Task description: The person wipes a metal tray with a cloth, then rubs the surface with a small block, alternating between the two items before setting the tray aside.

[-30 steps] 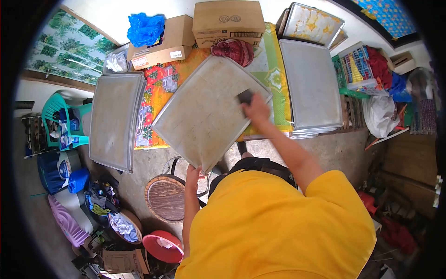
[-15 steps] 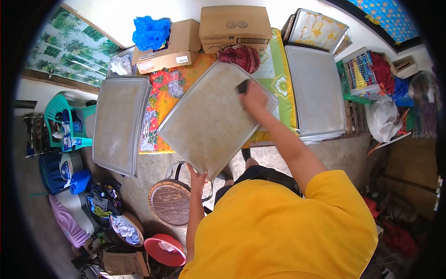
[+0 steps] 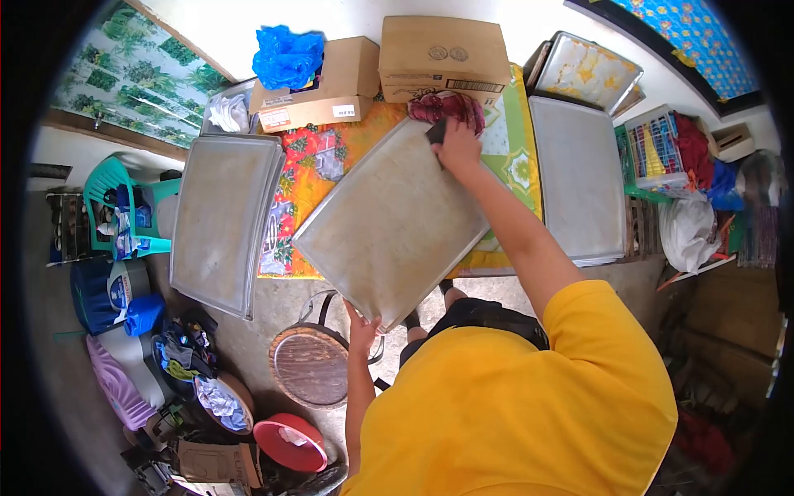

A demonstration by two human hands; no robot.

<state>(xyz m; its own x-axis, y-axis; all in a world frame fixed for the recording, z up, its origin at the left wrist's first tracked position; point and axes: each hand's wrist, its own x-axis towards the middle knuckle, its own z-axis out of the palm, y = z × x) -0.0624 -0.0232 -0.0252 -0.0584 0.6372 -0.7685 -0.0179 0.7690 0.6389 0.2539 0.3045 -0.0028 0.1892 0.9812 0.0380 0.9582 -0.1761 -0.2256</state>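
A flat metal tray [image 3: 385,223] with a raised rim and a stained, brownish surface lies turned at an angle on the table, its near corner jutting past the table edge. My left hand [image 3: 364,331] grips that near corner. Close to the far corner, my right hand [image 3: 460,149] holds a small dark pad [image 3: 436,131] against the tray surface. A crumpled dark red cloth [image 3: 451,109] lies just beyond the far corner.
Stacked trays stand at the left [image 3: 219,219] and right [image 3: 579,178]. Cardboard boxes [image 3: 444,54] and a blue plastic bag [image 3: 288,58] sit at the back of the flowered tablecloth [image 3: 310,202]. Below are a round stool [image 3: 310,368] and a red basin [image 3: 289,442].
My right hand has moved the dark pad farther out, toward the tray's far corner. My left hand stays on the near corner. The whole view has shifted slightly.
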